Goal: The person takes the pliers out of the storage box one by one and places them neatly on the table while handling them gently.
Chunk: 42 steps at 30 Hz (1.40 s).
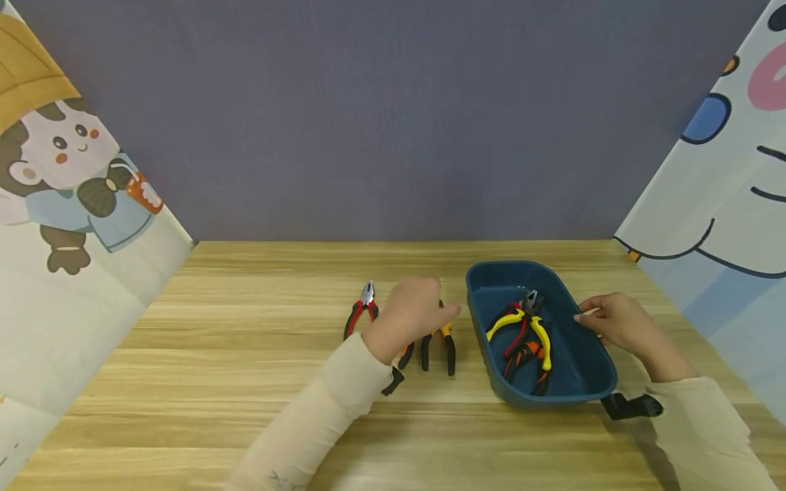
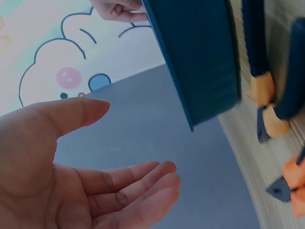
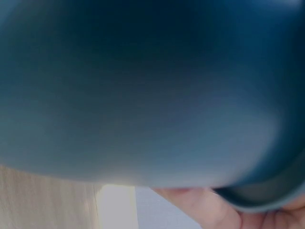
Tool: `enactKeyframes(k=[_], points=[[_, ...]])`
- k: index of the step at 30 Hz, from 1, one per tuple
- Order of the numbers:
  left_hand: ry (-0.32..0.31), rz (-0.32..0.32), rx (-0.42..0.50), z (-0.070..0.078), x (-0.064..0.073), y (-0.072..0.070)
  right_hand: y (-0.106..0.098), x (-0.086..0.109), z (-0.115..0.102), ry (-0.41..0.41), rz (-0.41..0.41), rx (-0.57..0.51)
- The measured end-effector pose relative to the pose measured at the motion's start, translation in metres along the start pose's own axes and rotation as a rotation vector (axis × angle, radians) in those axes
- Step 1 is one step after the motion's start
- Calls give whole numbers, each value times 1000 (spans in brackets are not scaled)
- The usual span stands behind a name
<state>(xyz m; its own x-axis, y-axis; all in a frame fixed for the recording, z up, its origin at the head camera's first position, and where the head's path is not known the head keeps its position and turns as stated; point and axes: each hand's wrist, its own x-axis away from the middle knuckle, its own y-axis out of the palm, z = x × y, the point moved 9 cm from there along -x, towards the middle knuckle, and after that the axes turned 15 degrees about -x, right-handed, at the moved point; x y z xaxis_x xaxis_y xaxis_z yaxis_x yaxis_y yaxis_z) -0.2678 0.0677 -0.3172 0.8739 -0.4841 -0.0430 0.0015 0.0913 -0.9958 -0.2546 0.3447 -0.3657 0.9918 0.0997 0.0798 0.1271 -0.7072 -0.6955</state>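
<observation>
My left hand [image 1: 405, 317] hovers over the table beside the bin, thumb and fingers apart with nothing between them in the left wrist view. Below it lie pliers with red-black handles [image 1: 354, 318], pliers with yellow-black handles [image 1: 451, 351] and orange-black pliers [image 2: 295, 183], mostly hidden by the hand in the head view. My right hand [image 1: 620, 324] pinches the right rim of a dark blue plastic bin [image 1: 580, 372]. Inside the bin, yellow-handled pliers [image 1: 543, 339] lie crossed over red-black pliers [image 1: 516, 341], with orange-black handles [image 1: 525, 353] below. The bin wall [image 3: 143, 95] fills most of the right wrist view.
The wooden table [image 1: 245, 382] runs back to a grey panel [image 1: 393, 123]. Cartoon-printed sheets [image 1: 80, 225] flank it on both sides. Black wrist straps [image 1: 632, 407] show at the sleeves.
</observation>
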Motion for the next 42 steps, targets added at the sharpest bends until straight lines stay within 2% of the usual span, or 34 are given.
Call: enactKeyframes(k=[6,9,13,16,21,29,33,38,42], points=[[21,-7,-22,19,-6,1,0,0,-1,6,-3,2],[52,-1,-19,31,-8,-1,0,1,-1,10,-7,-4],[92,6,-55,46,-10,-4,0,2,-1,18,-9,-5],[97,-9,-85,54,-12,-1,1,1,-1,17,-8,-3],[99,-25,-115,65,-18,5,0,0,-1,0,-2,2],[71,-1,-142,77,-19,12,0,0,0,-8,1,7],[109,24,-149,87,-20,11,-1,-1,1,-4,7,4],[168,62,-102,97,-20,11,0,-1,2,10,2,0],[174,50,-106,103,-23,14,0,-2,2,15,-1,8]])
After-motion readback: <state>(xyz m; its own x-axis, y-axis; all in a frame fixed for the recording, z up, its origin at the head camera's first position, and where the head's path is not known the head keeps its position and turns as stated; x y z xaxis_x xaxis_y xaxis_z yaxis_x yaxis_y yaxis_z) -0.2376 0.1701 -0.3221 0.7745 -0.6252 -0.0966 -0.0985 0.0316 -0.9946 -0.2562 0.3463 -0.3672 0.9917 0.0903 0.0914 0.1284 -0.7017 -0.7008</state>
